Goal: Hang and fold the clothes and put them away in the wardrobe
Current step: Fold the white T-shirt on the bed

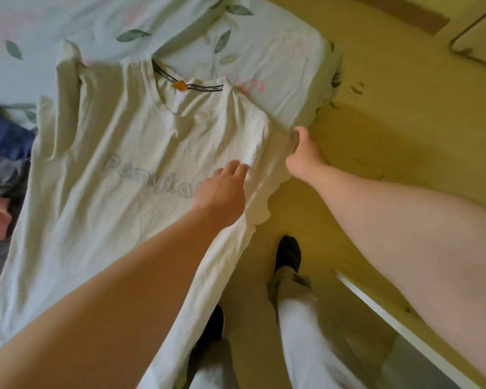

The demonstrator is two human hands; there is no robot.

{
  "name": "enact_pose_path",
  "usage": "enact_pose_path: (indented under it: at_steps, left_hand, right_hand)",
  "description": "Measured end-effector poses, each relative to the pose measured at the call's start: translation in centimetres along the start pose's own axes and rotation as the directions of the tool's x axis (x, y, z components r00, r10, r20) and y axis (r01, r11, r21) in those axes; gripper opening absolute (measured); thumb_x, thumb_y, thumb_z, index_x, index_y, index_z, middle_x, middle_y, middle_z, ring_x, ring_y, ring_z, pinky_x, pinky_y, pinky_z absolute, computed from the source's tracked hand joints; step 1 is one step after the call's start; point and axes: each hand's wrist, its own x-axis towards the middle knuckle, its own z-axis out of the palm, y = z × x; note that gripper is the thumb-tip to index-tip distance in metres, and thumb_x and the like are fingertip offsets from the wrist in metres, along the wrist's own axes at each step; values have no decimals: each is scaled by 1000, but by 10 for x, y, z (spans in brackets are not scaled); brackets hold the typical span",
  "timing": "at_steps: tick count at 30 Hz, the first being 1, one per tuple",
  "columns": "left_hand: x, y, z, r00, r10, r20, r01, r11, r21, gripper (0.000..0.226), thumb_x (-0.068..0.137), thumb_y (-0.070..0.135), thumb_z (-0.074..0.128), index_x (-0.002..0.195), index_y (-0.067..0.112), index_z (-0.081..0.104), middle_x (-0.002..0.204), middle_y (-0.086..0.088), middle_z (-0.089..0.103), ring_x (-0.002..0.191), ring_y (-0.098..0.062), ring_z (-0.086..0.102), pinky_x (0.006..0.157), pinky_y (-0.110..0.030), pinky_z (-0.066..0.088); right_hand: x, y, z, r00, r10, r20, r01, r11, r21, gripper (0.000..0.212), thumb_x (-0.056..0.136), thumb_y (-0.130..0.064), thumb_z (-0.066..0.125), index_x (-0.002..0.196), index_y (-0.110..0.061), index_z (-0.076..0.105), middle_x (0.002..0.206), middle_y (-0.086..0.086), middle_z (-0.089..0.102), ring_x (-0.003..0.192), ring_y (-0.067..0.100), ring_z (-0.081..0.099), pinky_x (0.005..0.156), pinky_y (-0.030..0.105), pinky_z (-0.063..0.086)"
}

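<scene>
- Your right hand [303, 153] pinches the sleeve [278, 141] of the pale T-shirt [110, 169] between thumb and curled fingers, just off the bed's edge; your left hand [222, 192] lies flat on the chest, fingers straight, gripping nothing.
- The T-shirt lies front up on the bed [286, 68], collar [180, 88] away from you; its near side droops over the edge towards the floor [376, 141].
- The step looks like folding that sleeve inward; use the left palm as anchor and crease line; carry the sleeve across low and taut so the chest does not ruck.
- Smooth the wrinkles below the collar as you go; the far sleeve [68, 68] is bunched and will want the same fold.
- The pile of clothes [6, 147] lies right against the shirt's far side; fold short of it.
- The overhanging cloth hangs near your shoes [288, 254]; draw it up onto the bed before the lengthwise fold.
</scene>
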Motion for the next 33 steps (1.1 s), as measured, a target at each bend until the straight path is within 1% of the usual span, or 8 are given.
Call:
enact_pose_path:
  at_steps: [9,13,19,23,28,29,31,33]
  left_hand:
    - [67,18,-6,998,13,-67,-9,998,55,64,105,28,38,162,25,10,170,9,2,154,-20,13,120,-42,25]
    - [82,18,2,1000,22,-20,-20,995,100,64,106,36,31,162,25,3,170,8,-4,156,-19,3,124,-42,13]
    - [85,20,17,1000,7,9,-9,982,190,63,106,42,18,161,22,-7,169,4,-16,156,-20,-10,126,-43,2]
    - [85,28,23,1000,-18,-11,20,974,227,63,106,38,18,162,19,-5,169,0,-16,156,-23,-10,126,-45,2]
    - [61,44,10,972,-129,-198,76,965,-253,36,92,27,59,128,21,58,131,1,55,116,-22,57,98,-34,46]
    - [53,47,7,961,-255,-106,175,859,-482,24,91,29,62,115,23,64,114,6,63,98,-15,62,85,-29,50]
    - [38,47,0,886,-384,260,404,363,-840,18,94,34,63,101,19,69,88,6,72,80,-15,66,73,-28,52]
    - [20,31,-3,808,-273,523,522,-82,-849,38,102,42,53,111,9,70,95,-5,74,89,-25,67,80,-36,53]
  right_hand:
    - [15,27,-14,930,35,366,-32,999,-14,17,81,-30,79,89,-20,68,96,2,66,100,26,62,80,34,50]
    - [5,45,-40,976,-8,217,29,995,-94,45,74,-36,70,54,-23,32,55,-10,35,53,14,34,50,29,22]
    - [-23,63,-63,976,31,217,-56,992,110,60,86,-52,69,60,-25,22,42,-14,19,36,8,20,52,30,18]
    - [-40,64,-65,938,97,333,-175,962,212,35,85,-54,73,74,-23,64,61,-16,68,54,5,67,58,30,50]
    - [-58,41,-69,901,107,419,-283,879,384,39,90,-29,76,122,-11,64,107,4,77,90,22,76,86,46,61]
    - [-62,31,-69,891,100,442,-311,844,437,40,90,-23,75,125,-9,61,111,8,76,91,24,76,83,46,62]
    - [-70,4,-65,869,72,489,-369,752,546,41,89,-13,74,127,-7,60,110,14,75,89,26,76,72,45,63]
    - [-76,-28,-51,830,67,553,-448,671,591,43,88,-9,73,127,-5,57,109,20,74,92,35,75,70,49,63]
